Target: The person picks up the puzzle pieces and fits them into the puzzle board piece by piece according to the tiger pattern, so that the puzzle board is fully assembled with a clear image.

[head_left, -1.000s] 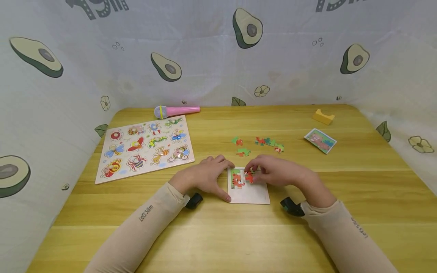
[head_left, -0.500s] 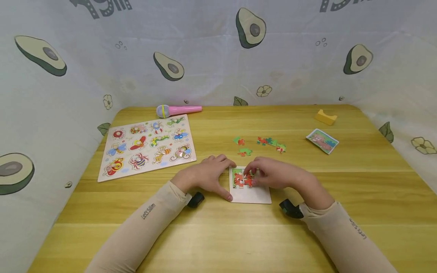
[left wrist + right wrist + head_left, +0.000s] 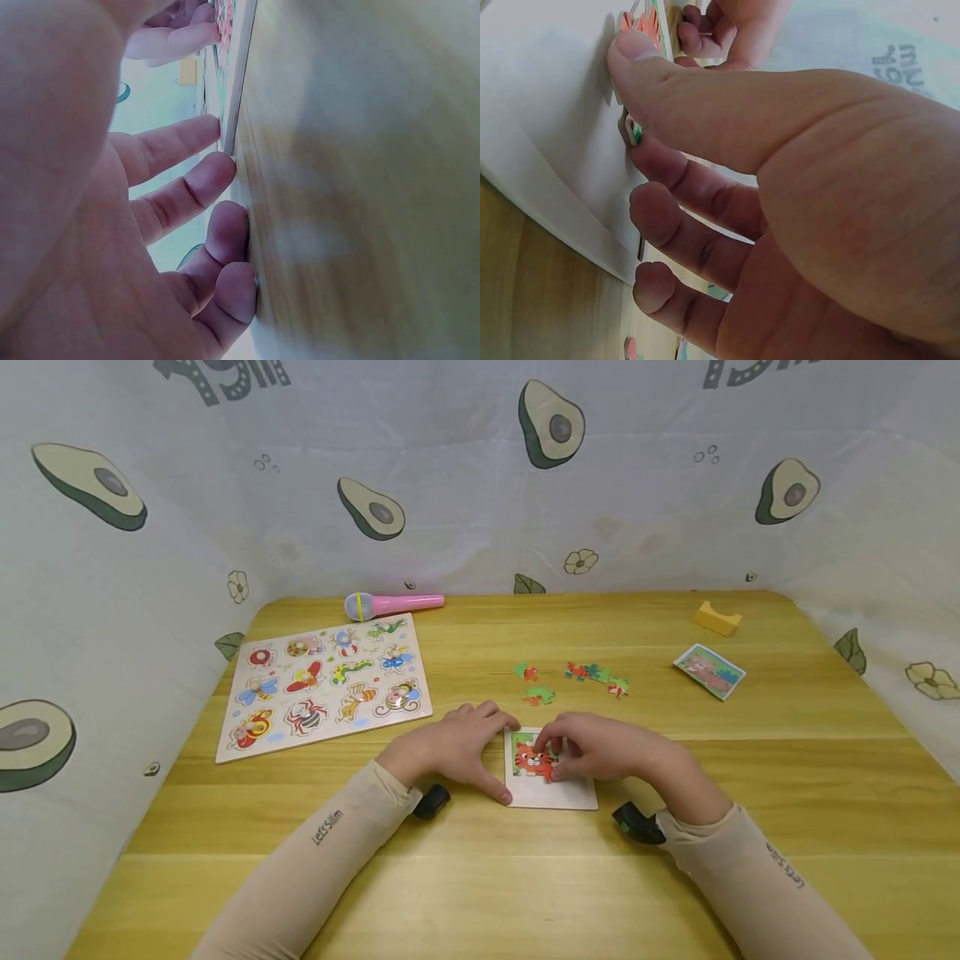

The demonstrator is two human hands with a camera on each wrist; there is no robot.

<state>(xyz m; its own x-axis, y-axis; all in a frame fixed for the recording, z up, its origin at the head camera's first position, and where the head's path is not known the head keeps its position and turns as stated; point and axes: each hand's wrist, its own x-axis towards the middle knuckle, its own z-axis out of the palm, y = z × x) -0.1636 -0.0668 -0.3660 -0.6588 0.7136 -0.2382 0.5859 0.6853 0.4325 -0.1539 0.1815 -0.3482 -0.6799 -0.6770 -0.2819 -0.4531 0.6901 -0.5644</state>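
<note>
A white puzzle board [image 3: 551,795] lies on the table in the head view, with tiger-face jigsaw pieces [image 3: 522,758] in its upper left part. My left hand [image 3: 459,747] is spread at the board's left side, thumb at the near corner and fingertips at the far one. With thumb and index finger my right hand [image 3: 603,747] pinches an orange puzzle piece [image 3: 547,768] against the piece beside it; the hand covers the board's upper right. In the right wrist view the thumb [image 3: 636,56] lies on the orange print, while the other fingers are bent near the board.
Several loose puzzle pieces [image 3: 538,695] lie beyond the board. A knob puzzle with insects [image 3: 330,685] and a pink toy microphone [image 3: 401,603] are at left. To the right are a picture card [image 3: 708,671] and a yellow block [image 3: 716,618].
My right hand has moved the orange piece slightly left, and the gap to the tiger-face piece has closed. The left hand stays at the board's edge.
</note>
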